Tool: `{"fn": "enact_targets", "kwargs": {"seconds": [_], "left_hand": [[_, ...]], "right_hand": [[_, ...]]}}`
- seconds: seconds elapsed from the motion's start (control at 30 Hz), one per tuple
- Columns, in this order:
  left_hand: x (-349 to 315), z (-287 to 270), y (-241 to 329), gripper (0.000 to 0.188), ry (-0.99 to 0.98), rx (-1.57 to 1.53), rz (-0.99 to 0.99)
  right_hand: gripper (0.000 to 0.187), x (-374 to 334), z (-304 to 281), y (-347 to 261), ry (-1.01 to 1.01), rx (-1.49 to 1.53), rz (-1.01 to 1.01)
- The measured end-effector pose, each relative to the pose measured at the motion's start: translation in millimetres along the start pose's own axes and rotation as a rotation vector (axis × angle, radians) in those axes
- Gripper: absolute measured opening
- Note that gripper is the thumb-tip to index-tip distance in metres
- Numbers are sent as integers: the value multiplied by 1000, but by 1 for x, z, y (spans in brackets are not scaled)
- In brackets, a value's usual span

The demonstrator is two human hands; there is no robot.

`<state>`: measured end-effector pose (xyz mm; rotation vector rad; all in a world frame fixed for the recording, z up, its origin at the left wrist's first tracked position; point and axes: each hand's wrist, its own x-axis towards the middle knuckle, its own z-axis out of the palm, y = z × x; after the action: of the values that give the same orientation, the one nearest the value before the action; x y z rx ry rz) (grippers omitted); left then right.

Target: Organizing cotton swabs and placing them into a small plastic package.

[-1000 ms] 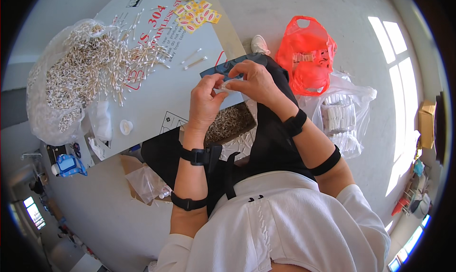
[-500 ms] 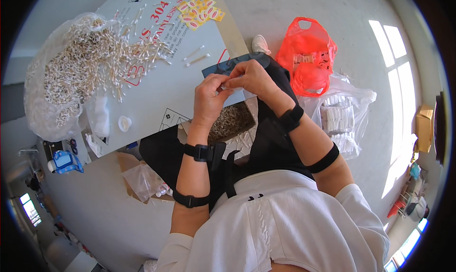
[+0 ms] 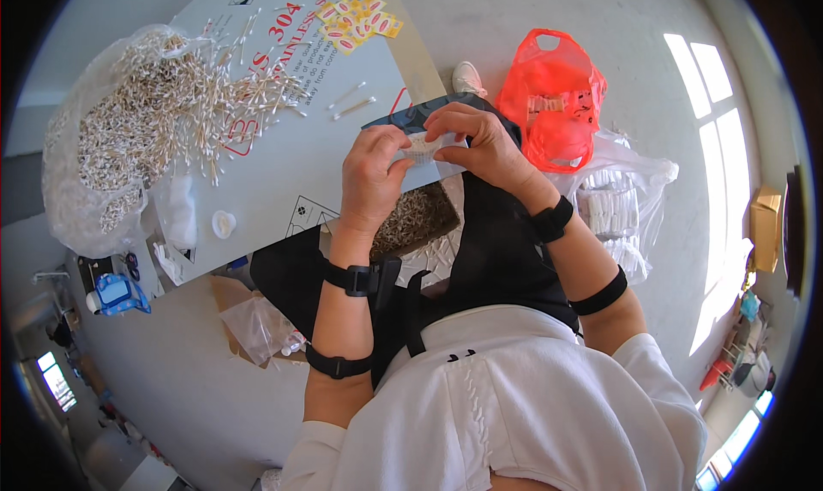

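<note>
Between my hands, over the table's near right corner, is a small translucent whitish plastic piece (image 3: 420,150); whether it is a tub or a packet I cannot tell. My left hand (image 3: 373,176) pinches its left side with fingers and thumb. My right hand (image 3: 487,148) curls round its right side, thumb below and fingers above. Below my hands an open box (image 3: 454,225) holds many cotton swabs (image 3: 411,219). To the left a big heap of cotton swabs (image 3: 141,105) spills from a clear plastic bag (image 3: 64,191) onto the table (image 3: 283,178). Two swabs lie apart nearer my hands.
Yellow-and-white cards (image 3: 360,20) lie at the table's far side. A small white round cup or lid (image 3: 224,224) sits near its front edge, beside a white stack (image 3: 182,212). On the floor at right are a red plastic bag (image 3: 553,97) and a clear bag of white packs (image 3: 609,208).
My hands have moved apart, the right one a little to the right. The whitish plastic piece, mostly covered by my fingers before, now shows between them.
</note>
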<state>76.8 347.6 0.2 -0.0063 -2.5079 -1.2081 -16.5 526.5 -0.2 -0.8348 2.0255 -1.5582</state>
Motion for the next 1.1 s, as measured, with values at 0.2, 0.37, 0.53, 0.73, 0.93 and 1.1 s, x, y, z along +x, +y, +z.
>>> {"fn": "enact_targets", "kwargs": {"seconds": [0.2,0.37,0.53,0.73,0.93,1.1], "left_hand": [[6,-3,-1,27,-86,93,102],[8,-7,0,24,-137,114,96],[9,-12,11,18,-109,168,187],[4,-10,4,13,-164,268,250],[-4,-11,-1,12,-61,204,197],[-7,-17,3,19,-52,163,126]], "right_hand": [[22,3,1,-6,23,-324,-275],[17,8,-1,-1,-28,-391,-327],[20,7,-5,-8,-7,-556,-485],[19,-6,13,-11,-12,-706,-564],[11,8,21,1,-43,-689,-553],[15,8,22,4,-14,-544,-492]]}}
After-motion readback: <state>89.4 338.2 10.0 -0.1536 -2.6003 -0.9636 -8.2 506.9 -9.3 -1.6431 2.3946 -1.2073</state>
